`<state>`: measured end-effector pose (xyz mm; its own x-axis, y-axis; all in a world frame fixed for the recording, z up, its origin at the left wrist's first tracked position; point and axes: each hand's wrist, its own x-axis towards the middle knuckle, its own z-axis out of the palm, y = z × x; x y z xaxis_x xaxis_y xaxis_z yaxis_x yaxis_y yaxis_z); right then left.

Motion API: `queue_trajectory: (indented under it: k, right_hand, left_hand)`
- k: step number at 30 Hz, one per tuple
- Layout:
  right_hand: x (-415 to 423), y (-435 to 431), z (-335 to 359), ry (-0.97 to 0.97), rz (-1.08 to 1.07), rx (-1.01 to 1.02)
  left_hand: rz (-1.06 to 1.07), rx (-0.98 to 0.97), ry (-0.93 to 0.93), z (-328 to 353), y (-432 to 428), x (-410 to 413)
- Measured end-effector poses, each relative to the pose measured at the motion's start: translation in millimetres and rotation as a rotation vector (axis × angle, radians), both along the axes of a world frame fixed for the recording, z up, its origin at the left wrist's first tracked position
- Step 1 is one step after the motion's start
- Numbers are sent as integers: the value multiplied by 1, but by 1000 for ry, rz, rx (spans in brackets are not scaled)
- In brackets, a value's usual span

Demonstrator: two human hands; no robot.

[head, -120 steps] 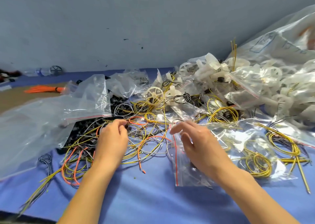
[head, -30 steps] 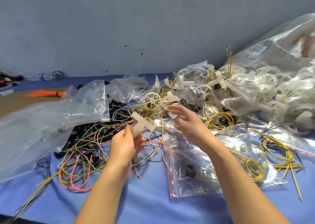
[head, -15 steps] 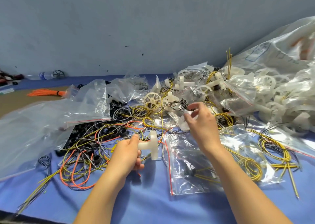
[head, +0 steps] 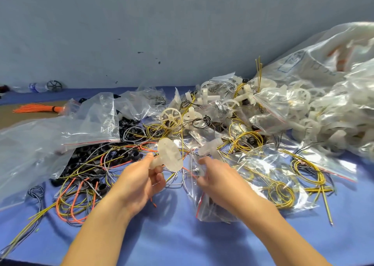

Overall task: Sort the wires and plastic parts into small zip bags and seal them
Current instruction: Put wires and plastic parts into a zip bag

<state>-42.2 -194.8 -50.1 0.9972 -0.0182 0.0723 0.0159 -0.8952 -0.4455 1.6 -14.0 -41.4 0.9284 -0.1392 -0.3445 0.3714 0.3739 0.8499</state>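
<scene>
- Two hands meet low at centre. The left hand (head: pixel 139 182) pinches a white plastic disc part (head: pixel 170 158) by its stub, raised off the blue counter (head: pixel 182 243).
- The right hand (head: pixel 219 181) grips the mouth of a small zip bag (head: pixel 210 215) with a red seal strip, beside that part.
- Loose yellow and orange wires (head: pixel 79 201) and black rings (head: pixel 91 156) crowd the left.
- A white spoked wheel (head: pixel 170 117) and filled bags (head: pixel 279 108) heap up behind and to the right.
</scene>
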Motion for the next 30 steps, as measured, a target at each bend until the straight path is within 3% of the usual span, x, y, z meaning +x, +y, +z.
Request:
queue_trajectory:
  k: [3, 9, 13, 16, 18, 21, 25, 30]
  right_hand:
    - [-6, -14, 6, -113, -33, 166]
    - [-14, -27, 13, -357, -150, 354]
    - [-22, -21, 6, -186, -158, 231]
    - [-26, -1, -2, -104, -58, 100]
    - [-25, 8, -7, -57, 12, 1]
    - [-17, 7, -10, -49, -1, -62]
    - [-13, -6, -9, -125, -87, 139]
    - [-19, -12, 4, -382, -211, 322]
  left_hand:
    - [-136, -28, 2, 1, -4, -3]
    - [-314, 198, -114, -2, -26, -10]
    - [-69, 296, -131, 0, -30, -2]
    - [137, 214, -85, 2, -22, 7]
    - [162, 157, -55, 3, -18, 9]
    - [82, 187, -34, 2, -17, 6]
    - [-146, 264, -11, 4, -14, -2]
    - [-351, 294, -20, 3, -20, -14]
